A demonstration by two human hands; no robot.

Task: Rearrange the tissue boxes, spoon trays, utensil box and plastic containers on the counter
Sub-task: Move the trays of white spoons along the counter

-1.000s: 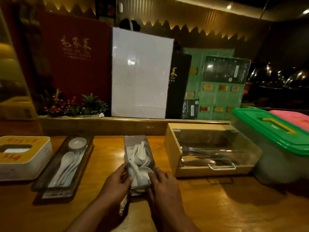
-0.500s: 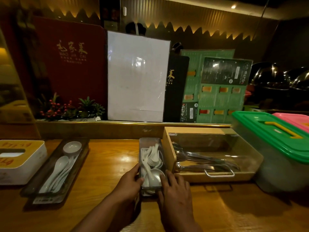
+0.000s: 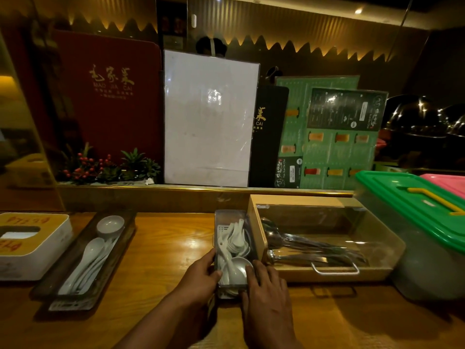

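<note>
Narrow clear spoon tray (image 3: 232, 217) of white spoons, touching wooden utensil box (image 3: 255, 222); left hand (image 3: 198, 280) and right hand (image 3: 268, 298) fingers pinch its sides.

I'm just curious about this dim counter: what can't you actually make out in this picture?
Head view only:
- Pink-lidded container: cut off by the right edge and hidden behind the green lid.
- Tissue box: left part cut off by the frame edge.
- Small spoon tray: near end covered by the left hand and right hand.
- Green menu text: too small.
</note>
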